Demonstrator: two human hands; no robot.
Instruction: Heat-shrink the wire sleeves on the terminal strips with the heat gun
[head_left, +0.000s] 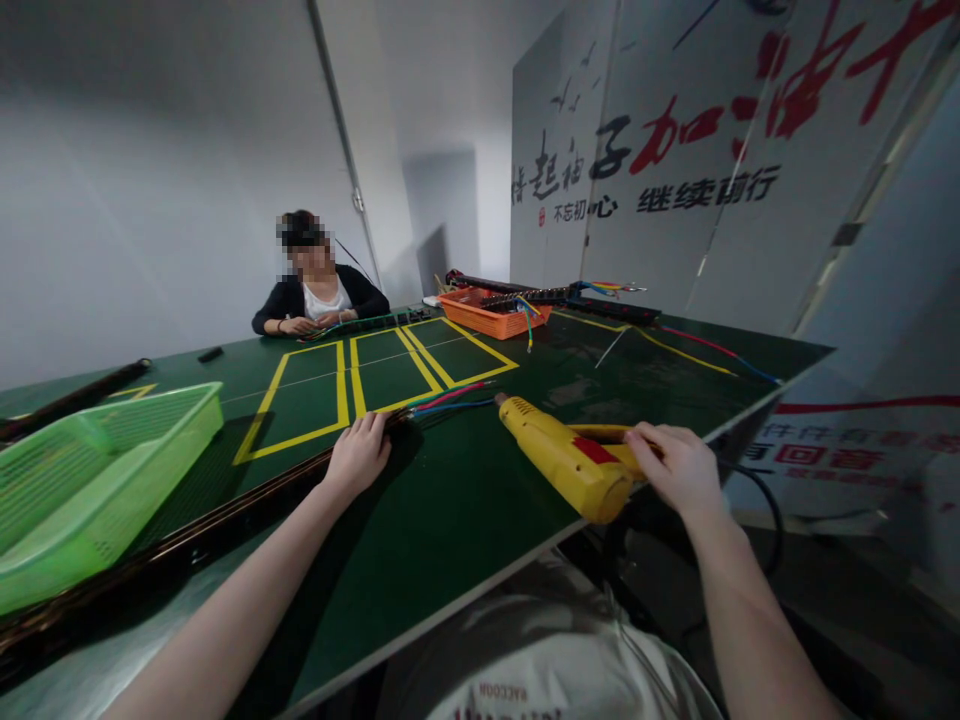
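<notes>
Near its wire end, my left hand [361, 450] is closed over a long dark strip assembly [225, 520] lying along the green table. Red, green and blue wires [454, 400] stick out to the right of that hand. A yellow heat gun [566, 455] is gripped at its handle by my right hand [675, 465], over the table's front edge. Its metal nozzle points left and sits close to the tips of the wires, with the blue wire nearest. My right fingers are wrapped round the handle and partly hidden behind it.
A green basket [112, 480] stands at the left. An orange basket [487, 320] with parts and wires is at the back. Across the green table [465, 520], a person [322, 295] handles wires. Yellow tape rectangles mark the middle; a black cable hangs at the right.
</notes>
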